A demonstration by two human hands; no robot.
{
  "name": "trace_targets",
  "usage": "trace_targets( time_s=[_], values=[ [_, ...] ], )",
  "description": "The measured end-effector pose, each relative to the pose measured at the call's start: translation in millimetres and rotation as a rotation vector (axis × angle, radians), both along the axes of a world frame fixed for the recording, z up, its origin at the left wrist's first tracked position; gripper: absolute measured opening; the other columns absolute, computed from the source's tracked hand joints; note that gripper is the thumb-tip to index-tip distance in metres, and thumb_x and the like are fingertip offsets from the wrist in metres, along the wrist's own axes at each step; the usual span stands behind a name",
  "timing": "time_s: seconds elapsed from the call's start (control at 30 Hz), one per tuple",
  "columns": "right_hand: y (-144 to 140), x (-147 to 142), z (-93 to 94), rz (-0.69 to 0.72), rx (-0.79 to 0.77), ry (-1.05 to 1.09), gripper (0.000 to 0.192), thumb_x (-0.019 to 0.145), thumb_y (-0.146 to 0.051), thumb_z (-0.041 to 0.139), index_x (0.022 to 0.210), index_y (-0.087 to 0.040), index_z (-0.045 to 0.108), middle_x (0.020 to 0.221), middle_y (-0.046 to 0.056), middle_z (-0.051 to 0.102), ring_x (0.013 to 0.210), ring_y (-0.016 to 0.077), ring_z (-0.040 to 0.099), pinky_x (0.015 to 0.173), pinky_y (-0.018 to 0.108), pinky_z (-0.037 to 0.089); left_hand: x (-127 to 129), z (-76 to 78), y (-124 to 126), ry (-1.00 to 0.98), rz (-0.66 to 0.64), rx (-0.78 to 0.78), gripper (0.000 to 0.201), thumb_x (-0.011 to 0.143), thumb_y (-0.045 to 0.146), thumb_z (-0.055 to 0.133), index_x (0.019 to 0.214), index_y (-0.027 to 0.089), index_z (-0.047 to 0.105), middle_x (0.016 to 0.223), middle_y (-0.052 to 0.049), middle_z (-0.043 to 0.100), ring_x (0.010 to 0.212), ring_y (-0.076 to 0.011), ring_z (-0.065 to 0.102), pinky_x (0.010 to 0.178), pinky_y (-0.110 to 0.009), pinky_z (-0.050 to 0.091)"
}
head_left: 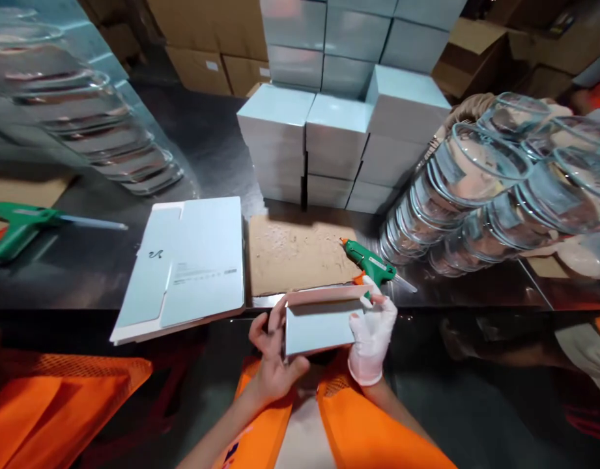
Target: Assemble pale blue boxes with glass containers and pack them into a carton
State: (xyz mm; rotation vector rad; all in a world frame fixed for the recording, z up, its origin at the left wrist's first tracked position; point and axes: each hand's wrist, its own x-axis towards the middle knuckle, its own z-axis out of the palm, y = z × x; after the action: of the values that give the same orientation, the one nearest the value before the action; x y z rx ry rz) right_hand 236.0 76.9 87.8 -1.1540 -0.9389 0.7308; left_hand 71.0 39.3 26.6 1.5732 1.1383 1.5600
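Note:
A small white box (319, 329) is held in front of my body at the table's edge, its long upper flap folded along the far side. My bare left hand (274, 358) grips its left end, thumb below and fingers behind. On the right end, my gloved right hand (372, 335) holds the box, with the glove's fingertips cut away. Just beyond the right hand lies a green glue gun (371, 260) with an orange nozzle tip and a glue stick out of its back. A worn brown cardboard sheet (300, 251) lies behind the box.
Flat white cartons (206, 251) are stacked at left, overhanging the edge. Behind stand white boxes (336, 133); at right, stacked clear containers (427, 202). More clear containers (109, 130) and another green glue gun (26, 225) are at far left. Another person's orange vest (50, 404) is close by.

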Motion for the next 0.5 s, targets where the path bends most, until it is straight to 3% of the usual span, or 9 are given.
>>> trace_targets(
  time_s=[0.07,0.13,0.2,0.3,0.37,0.43,0.5],
  values=[
    [0.9,5.5,0.7,0.016,-0.024,0.007,0.049,0.089,-0.036,0.074,0.132,-0.029,0.053,0.154,0.012,0.060,0.131,0.0249,0.064,0.109,0.046,0.050,-8.9,9.3,5.8,0.124,-0.041,0.139,0.052,0.090,0.047,0.079,0.134,0.029,0.059,0.141,-0.014,0.061,0.125,-0.0295,0.069,0.097,-0.041,0.058],
    [2.5,22.9,2.5,0.108,-0.131,-0.069,0.048,0.093,-0.043,0.068,0.136,-0.027,0.055,0.149,0.013,0.063,0.121,0.0236,0.069,0.105,0.043,0.053,-21.4,14.2,11.5,0.224,-0.038,0.164,0.033,0.089,0.038,0.082,0.117,0.025,0.069,0.134,-0.013,0.065,0.116,-0.0263,0.072,0.090,-0.035,0.060],
    [9.3,47.9,7.5,0.103,-0.307,-0.300,0.044,0.100,-0.054,0.055,0.130,-0.022,0.062,0.135,0.014,0.071,0.110,0.0240,0.071,0.100,0.042,0.055,-32.9,13.1,15.8,0.245,0.049,0.113,0.025,0.090,0.039,0.080,0.108,0.023,0.071,0.129,-0.012,0.068,0.114,-0.0257,0.073,0.090,-0.036,0.061],
    [33.1,81.2,18.3,-0.068,-0.681,-0.764,0.054,0.101,-0.066,0.042,0.110,-0.020,0.071,0.115,0.015,0.077,0.106,0.0297,0.072,0.097,0.046,0.053,-42.1,4.1,19.6,0.245,0.205,0.046,0.024,0.092,0.043,0.077,0.105,0.024,0.073,0.118,-0.010,0.072,0.120,-0.0283,0.070,0.098,-0.042,0.060],
    [53.8,92.1,22.1,-0.094,-0.879,-0.901,0.052,0.091,-0.071,0.058,0.094,-0.020,0.071,0.106,0.017,0.077,0.107,0.0355,0.072,0.097,0.051,0.051,-42.4,-1.4,21.2,0.260,0.219,0.022,0.025,0.091,0.044,0.077,0.106,0.025,0.075,0.113,-0.009,0.074,0.124,-0.0303,0.069,0.103,-0.045,0.059],
    [71.6,95.7,20.8,-0.073,-0.947,-0.808,0.044,0.073,-0.061,0.081,0.078,-0.021,0.065,0.095,0.017,0.077,0.107,0.0389,0.072,0.097,0.051,0.051,-40.3,-4.1,22.7,0.281,0.177,0.012,0.025,0.090,0.043,0.079,0.108,0.025,0.076,0.116,-0.008,0.074,0.127,-0.0319,0.067,0.106,-0.046,0.057],
    [82.1,96.2,16.1,-0.059,-0.945,-0.635,0.038,0.059,-0.044,0.089,0.069,-0.022,0.059,0.084,0.013,0.075,0.104,0.0370,0.073,0.093,0.046,0.053,-37.9,-4.0,25.0,0.275,0.149,0.015,0.026,0.089,0.042,0.080,0.109,0.026,0.076,0.117,-0.008,0.074,0.129,-0.0326,0.066,0.108,-0.046,0.055]
  ],
)
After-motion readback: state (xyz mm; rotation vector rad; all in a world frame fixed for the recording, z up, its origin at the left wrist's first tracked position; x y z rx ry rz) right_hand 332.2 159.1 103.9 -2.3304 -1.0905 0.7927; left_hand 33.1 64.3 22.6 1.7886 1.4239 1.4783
